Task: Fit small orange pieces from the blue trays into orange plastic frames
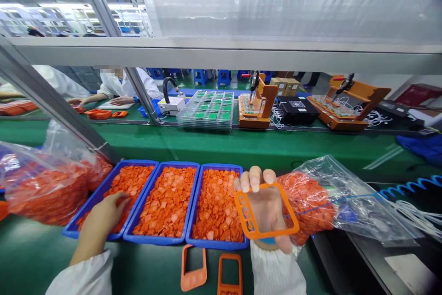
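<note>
R hand (265, 210) at 5 o'clock, gripping orange frame (288, 206): fingertips on top edge, thumb at lower edge; frame raised off table (148, 267), tilted. L hand (101, 216) at 8 o'clock, fingers curled down among orange pcs (133, 180) in leftmost blue tray (138, 162); can't tell if pinching any. 2 orange shells (194, 280) on table approx 6 o'clock. Clear bag (311, 203) w/ orange parts at 4 o'clock

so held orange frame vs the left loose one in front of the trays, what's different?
Held frame is raised in the right hand; loose frame lies untouched on the green table.
Held frame has small cutouts beside its main opening; loose frame's end looks solid.
Both are orange with one large opening.
</note>
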The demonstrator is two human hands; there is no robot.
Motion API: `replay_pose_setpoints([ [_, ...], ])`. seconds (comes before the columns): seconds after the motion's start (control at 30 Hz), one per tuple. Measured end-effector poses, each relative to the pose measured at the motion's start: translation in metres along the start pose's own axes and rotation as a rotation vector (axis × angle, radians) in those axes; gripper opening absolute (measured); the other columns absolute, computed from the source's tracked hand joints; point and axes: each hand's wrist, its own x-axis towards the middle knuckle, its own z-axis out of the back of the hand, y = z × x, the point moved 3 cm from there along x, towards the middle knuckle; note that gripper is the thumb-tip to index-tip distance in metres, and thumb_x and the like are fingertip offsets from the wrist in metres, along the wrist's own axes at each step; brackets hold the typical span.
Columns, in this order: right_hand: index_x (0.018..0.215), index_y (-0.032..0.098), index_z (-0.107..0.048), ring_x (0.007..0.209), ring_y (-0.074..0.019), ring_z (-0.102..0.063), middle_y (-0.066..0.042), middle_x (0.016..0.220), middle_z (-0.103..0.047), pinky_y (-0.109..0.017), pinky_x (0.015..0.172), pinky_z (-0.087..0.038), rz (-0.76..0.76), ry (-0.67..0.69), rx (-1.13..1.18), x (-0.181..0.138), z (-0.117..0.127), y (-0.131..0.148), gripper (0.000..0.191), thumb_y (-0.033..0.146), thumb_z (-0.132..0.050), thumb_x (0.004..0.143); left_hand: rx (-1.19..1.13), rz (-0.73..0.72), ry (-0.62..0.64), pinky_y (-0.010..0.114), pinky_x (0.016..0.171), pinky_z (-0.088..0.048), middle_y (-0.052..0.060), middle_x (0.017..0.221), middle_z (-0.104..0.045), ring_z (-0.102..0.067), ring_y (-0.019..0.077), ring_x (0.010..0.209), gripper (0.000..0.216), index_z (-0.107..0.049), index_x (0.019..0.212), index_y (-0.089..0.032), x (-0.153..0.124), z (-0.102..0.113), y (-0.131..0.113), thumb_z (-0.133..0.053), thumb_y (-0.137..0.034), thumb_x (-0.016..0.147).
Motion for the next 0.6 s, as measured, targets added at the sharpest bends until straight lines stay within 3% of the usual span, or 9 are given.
replay_pose_setpoints([
  [0.2,0.103,0.035,-0.063,0.080,-0.0247,-0.061,-0.001,0.094,-0.058,-0.043,0.075,-0.058,0.020,0.070,-0.043,-0.001,0.001,0.003,0.098,0.088,-0.095,0.026,0.029,-0.018,0.010,0.044,0.092,-0.062,0.020,0.118,-0.084,-0.081,0.0381,0.107,0.046,-0.083,0.116,-0.017,-0.001,0.002,-0.004,-0.045,-0.039,0.104],
  [0.27,0.103,0.035,-0.063,0.082,-0.0249,-0.063,-0.001,0.096,-0.059,-0.045,0.079,-0.059,0.050,0.025,-0.095,-0.001,0.004,0.005,0.096,0.087,-0.096,0.029,0.037,-0.025,0.016,0.044,0.093,-0.062,0.020,0.119,-0.084,-0.080,0.0384,0.109,0.046,-0.083,0.116,-0.016,-0.001,0.003,-0.005,-0.044,-0.038,0.104],
  [0.47,0.106,0.036,-0.058,0.108,-0.0329,-0.066,-0.002,0.102,-0.059,-0.052,0.099,-0.057,0.168,-0.106,-0.196,-0.003,0.019,0.004,0.107,0.082,-0.098,0.018,0.049,-0.034,0.035,0.044,0.098,-0.060,0.021,0.123,-0.083,-0.079,0.0390,0.116,0.044,-0.081,0.119,-0.014,0.000,0.002,-0.006,-0.045,-0.034,0.104],
  [0.6,0.104,0.036,-0.057,0.108,-0.0326,-0.065,-0.002,0.101,-0.058,-0.052,0.101,-0.056,0.216,-0.152,-0.203,-0.006,0.026,0.003,0.105,0.082,-0.099,0.020,0.031,-0.038,0.036,0.048,0.100,-0.060,0.023,0.124,-0.082,-0.078,0.0413,0.117,0.046,-0.081,0.120,-0.012,0.000,0.001,-0.005,-0.044,-0.035,0.103],
])
